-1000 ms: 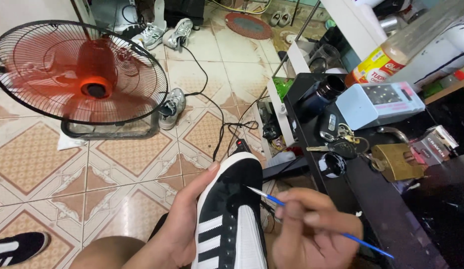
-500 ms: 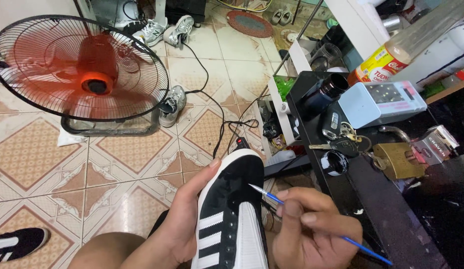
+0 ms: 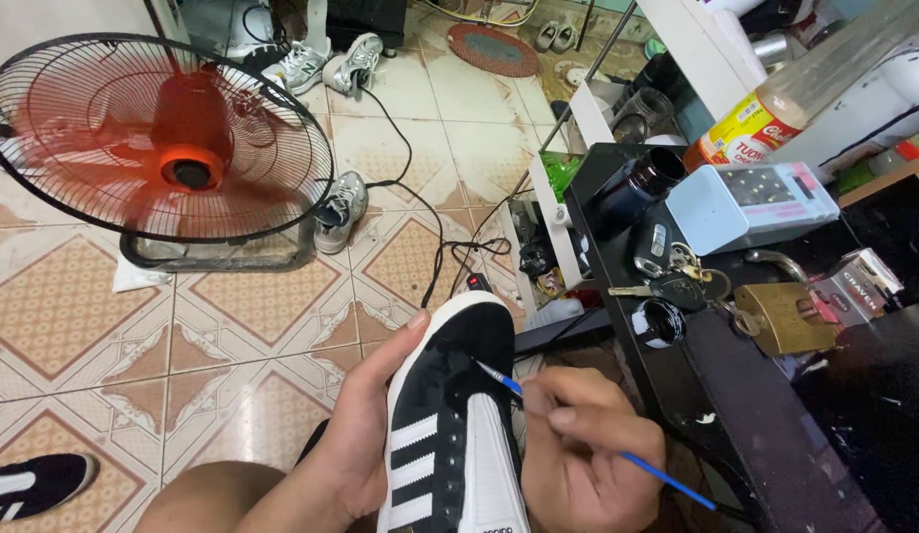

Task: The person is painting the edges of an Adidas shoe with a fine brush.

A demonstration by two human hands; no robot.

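My left hand [image 3: 359,434] grips a black sneaker [image 3: 450,415] with three white stripes and a white tongue, toe pointing away from me. My right hand [image 3: 583,464] pinches a thin blue paintbrush [image 3: 617,449], whose tip touches the black upper near the toe on the shoe's right side. A small round pot of black paint [image 3: 660,322] sits on the black table just right of the shoe.
A running red floor fan [image 3: 173,148] stands at left on the tiled floor. Grey sneakers [image 3: 339,209], cables and a power strip lie on the floor. Keys, a brass padlock [image 3: 787,318], a dark cup [image 3: 637,178] and a pale blue box crowd the black table [image 3: 775,424]. Another black shoe [image 3: 30,486] lies at bottom left.
The view has shifted slightly. The brush tip has slid a little along the shoe's upper; my left hand keeps the same hold on the sneaker.
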